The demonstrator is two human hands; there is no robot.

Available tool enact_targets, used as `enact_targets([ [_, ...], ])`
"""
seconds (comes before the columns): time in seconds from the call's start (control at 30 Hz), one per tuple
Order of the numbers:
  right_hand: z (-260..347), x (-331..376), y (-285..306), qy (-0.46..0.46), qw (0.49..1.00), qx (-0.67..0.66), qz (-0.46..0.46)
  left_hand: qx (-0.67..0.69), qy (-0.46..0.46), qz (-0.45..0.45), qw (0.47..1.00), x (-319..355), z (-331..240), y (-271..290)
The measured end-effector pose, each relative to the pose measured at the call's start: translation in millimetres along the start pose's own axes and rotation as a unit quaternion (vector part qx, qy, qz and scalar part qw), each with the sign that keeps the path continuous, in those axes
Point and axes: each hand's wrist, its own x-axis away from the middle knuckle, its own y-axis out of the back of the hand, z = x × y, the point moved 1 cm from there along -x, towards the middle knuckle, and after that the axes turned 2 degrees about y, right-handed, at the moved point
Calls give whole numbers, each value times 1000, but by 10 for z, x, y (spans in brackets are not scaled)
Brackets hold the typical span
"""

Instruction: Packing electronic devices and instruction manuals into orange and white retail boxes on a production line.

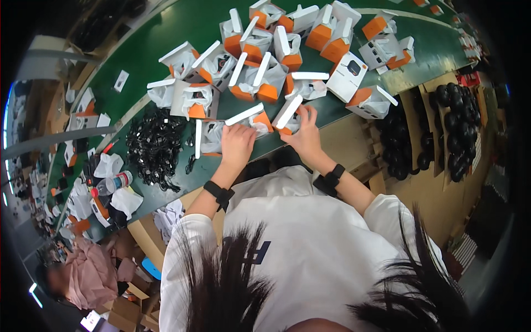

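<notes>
Near the front edge of the green table, my right hand grips a small white and orange box, thumb on the near side and fingers around its right side. Its white lid stands tilted up. My left hand is closed at the near side of another open white and orange box, fingers bent down against it and their tips partly hidden. White wrapping shows inside that box. Just left of this hand, a further open box holds white wrapping. Black bands circle both my wrists.
Many open white and orange boxes crowd the green table beyond my hands. A heap of black cables lies left, near a bottle. Round black items fill cartons at right. Another person is at lower left.
</notes>
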Motion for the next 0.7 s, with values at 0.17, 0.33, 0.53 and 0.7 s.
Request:
enact_targets([
  [0.17, 223, -69, 37, -16, 999, -12, -36, 22, 31, -27, 999, -32, 39, 10],
  [0.33, 486, 241, 189, 163, 978, -126, 18, 8, 76, -26, 997, -121, 98, 52],
  [0.53, 556, 20, -229, 252, 961, -38, 111, -70, 65, 16, 995, -155, 22, 98],
  [0.7, 637, -132, -330, 241, 954, 55, 169, -133, 40, 17, 990, -106, 68, 82],
])
